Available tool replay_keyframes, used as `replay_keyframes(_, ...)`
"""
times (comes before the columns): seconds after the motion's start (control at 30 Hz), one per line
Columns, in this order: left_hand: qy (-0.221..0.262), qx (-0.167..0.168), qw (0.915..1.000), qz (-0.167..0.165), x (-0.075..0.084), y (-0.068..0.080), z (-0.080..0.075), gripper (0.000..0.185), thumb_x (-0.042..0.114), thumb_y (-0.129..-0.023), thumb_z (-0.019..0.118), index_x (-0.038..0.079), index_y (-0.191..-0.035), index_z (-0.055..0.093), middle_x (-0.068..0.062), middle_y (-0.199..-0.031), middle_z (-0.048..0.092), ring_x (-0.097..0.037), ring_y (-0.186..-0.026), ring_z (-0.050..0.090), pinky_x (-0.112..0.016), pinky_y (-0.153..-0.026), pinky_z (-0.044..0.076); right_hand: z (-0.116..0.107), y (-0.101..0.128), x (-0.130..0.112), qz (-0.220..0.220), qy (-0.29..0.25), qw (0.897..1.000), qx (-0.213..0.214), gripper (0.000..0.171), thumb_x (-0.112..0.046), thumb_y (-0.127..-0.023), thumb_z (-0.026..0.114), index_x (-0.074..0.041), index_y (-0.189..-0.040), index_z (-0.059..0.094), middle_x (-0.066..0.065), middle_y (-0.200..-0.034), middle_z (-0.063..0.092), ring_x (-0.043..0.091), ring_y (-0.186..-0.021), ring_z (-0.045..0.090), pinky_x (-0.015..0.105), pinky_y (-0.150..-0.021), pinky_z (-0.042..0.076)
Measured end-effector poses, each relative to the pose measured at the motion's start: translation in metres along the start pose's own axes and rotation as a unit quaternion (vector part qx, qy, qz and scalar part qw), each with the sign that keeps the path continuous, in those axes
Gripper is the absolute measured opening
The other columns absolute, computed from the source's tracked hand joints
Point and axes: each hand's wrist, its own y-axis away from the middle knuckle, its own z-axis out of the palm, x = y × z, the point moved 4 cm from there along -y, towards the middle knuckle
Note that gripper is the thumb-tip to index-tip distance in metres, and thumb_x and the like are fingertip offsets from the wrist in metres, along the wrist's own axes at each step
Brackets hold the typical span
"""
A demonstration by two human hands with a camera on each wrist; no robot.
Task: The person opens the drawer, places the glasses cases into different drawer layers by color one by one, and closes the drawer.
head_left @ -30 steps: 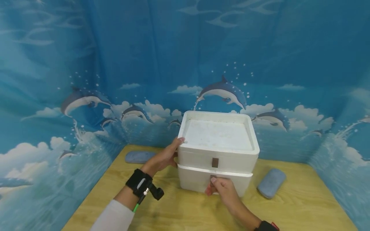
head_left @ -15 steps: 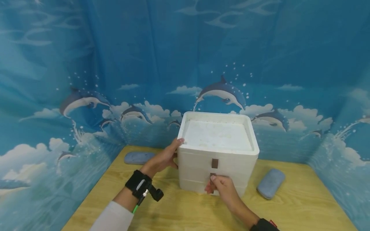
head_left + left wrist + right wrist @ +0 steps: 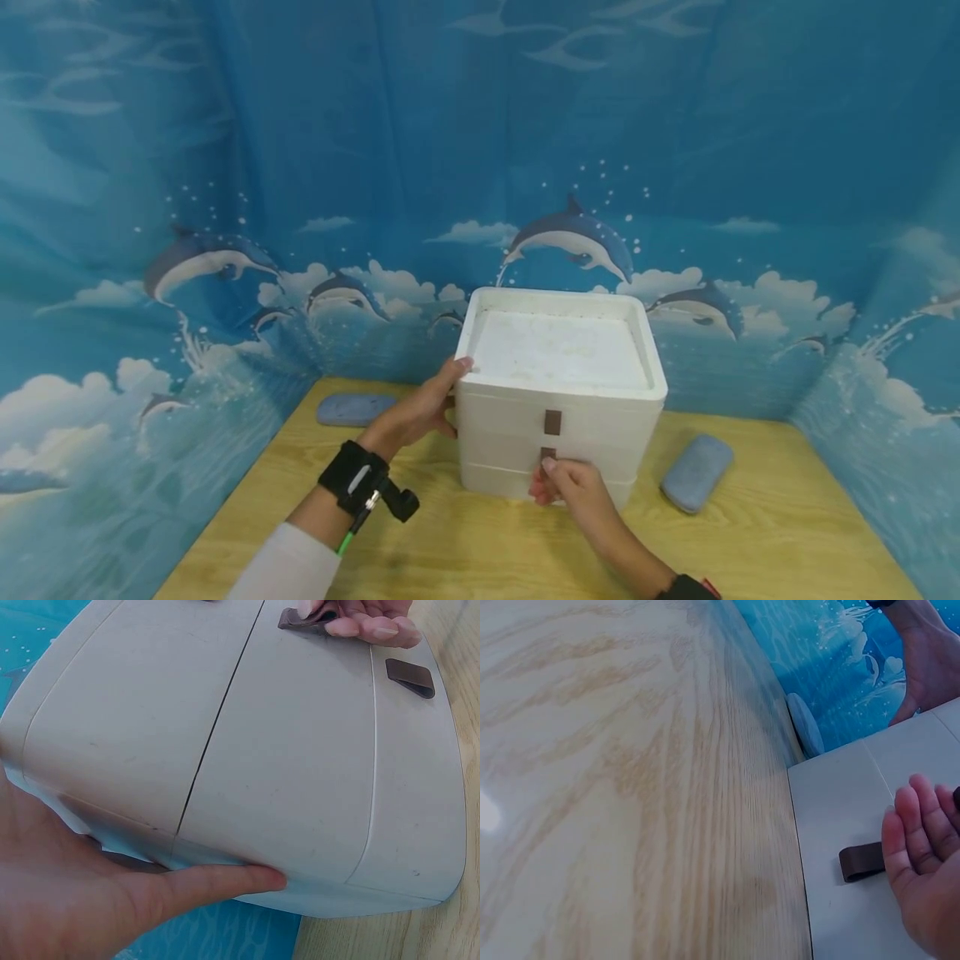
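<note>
A white drawer box point(image 3: 502, 425) with a shallow recessed top stands on the wooden table. Brown pull tabs run down its front; the upper tab point(image 3: 552, 422) hangs free. My right hand point(image 3: 587, 493) pinches the middle tab point(image 3: 304, 619) between thumb and fingers, and that drawer sits flush with the front. Below it, the bottom tab point(image 3: 410, 678) is untouched in the left wrist view. My left hand point(image 3: 417, 410) rests against the box's left side, its thumb at the top rim. One straight digit lies along the side in the left wrist view.
A grey-blue oblong case point(image 3: 697, 472) lies right of the box. Another similar case point(image 3: 354, 408) lies at the back left. The wooden table point(image 3: 795, 508) meets a dolphin-printed curtain point(image 3: 420, 167) behind and at both sides.
The middle drawer, slightly out one second ago, has slid in and its front now lies flush. My right hand keeps its pinch on the tab; my left hand stays on the box's side.
</note>
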Motion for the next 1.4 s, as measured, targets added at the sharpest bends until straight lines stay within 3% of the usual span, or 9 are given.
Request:
replay_keyframes(0.27, -0.004, -0.006, 0.9999, 0.008, 0.0, -0.001, 0.0, 0.079, 0.076, -0.101, 0.033, 0.038, -0.166, 0.008, -0.01, -0.169, 0.019, -0.048, -0.152, 0.031, -0.079, -0.092, 0.046, -0.012, 0.007, 0.006, 0.031, 0.005, 0.999, 0.021, 0.04, -0.023, -0.106, 0.059, 0.015, -0.11, 0.07, 0.025, -0.095, 0.077, 0.021, -0.078, 0.076, 0.029, -0.075, 0.062)
replay_keyframes(0.63, -0.008, -0.009, 0.9999, 0.006, 0.001, 0.001, 0.0, 0.081, 0.078, -0.1, 0.034, 0.038, -0.166, 0.008, -0.011, -0.17, 0.018, -0.048, -0.153, 0.029, -0.08, -0.094, 0.045, -0.028, 0.014, 0.011, 0.061, 0.034, 0.995, 0.066, 0.032, -0.016, -0.104, 0.06, 0.012, -0.106, 0.073, 0.021, -0.1, 0.077, 0.02, -0.082, 0.076, 0.029, -0.077, 0.063)
replay_keyframes(0.77, -0.007, -0.008, 0.9999, 0.002, 0.0, 0.001, 0.0, 0.081, 0.079, -0.099, 0.034, 0.04, -0.165, 0.008, -0.009, -0.171, 0.018, -0.047, -0.153, 0.029, -0.079, -0.095, 0.045, -0.032, 0.018, 0.014, 0.08, 0.063, 0.992, 0.074, 0.036, -0.023, -0.104, 0.062, 0.01, -0.104, 0.075, 0.021, -0.101, 0.078, 0.02, -0.082, 0.075, 0.03, -0.077, 0.063)
replay_keyframes(0.9, -0.007, -0.003, 1.0, 0.003, 0.0, 0.0, 0.0, 0.081, 0.078, -0.099, 0.034, 0.039, -0.165, 0.008, -0.01, -0.17, 0.019, -0.048, -0.153, 0.029, -0.08, -0.094, 0.045, -0.035, 0.02, 0.019, 0.094, 0.099, 0.99, 0.044, 0.041, -0.03, -0.105, 0.06, 0.008, -0.104, 0.076, 0.019, -0.103, 0.077, 0.02, -0.083, 0.072, 0.03, -0.076, 0.062)
replay_keyframes(1.03, -0.005, -0.001, 1.0, 0.004, 0.002, 0.0, -0.001, 0.08, 0.075, -0.101, 0.033, 0.036, -0.166, 0.007, -0.013, -0.169, 0.02, -0.049, -0.153, 0.029, -0.081, -0.093, 0.044, -0.032, 0.02, 0.024, 0.092, 0.107, 0.99, -0.015, 0.04, -0.024, -0.106, 0.058, 0.013, -0.11, 0.073, 0.025, -0.108, 0.076, 0.02, -0.082, 0.071, 0.032, -0.075, 0.062)
replay_keyframes(1.2, -0.007, -0.008, 0.9999, 0.008, 0.002, 0.002, 0.0, 0.076, 0.073, -0.102, 0.032, 0.039, -0.166, 0.007, -0.011, -0.17, 0.019, -0.047, -0.152, 0.03, -0.075, -0.091, 0.049, -0.025, 0.021, 0.034, 0.103, 0.067, 0.99, -0.075, 0.04, -0.017, -0.105, 0.057, 0.02, -0.118, 0.066, 0.026, -0.109, 0.075, 0.016, -0.078, 0.071, 0.032, -0.073, 0.062)
replay_keyframes(1.4, -0.007, -0.005, 0.9999, 0.008, 0.002, 0.003, 0.0, 0.077, 0.074, -0.102, 0.033, 0.042, -0.165, 0.004, -0.011, -0.172, 0.013, -0.049, -0.153, 0.028, -0.073, -0.09, 0.05, -0.015, 0.02, 0.035, 0.12, 0.011, 0.987, -0.109, 0.045, -0.017, -0.103, 0.058, 0.023, -0.124, 0.059, 0.016, -0.108, 0.076, 0.014, -0.082, 0.071, 0.031, -0.076, 0.062)
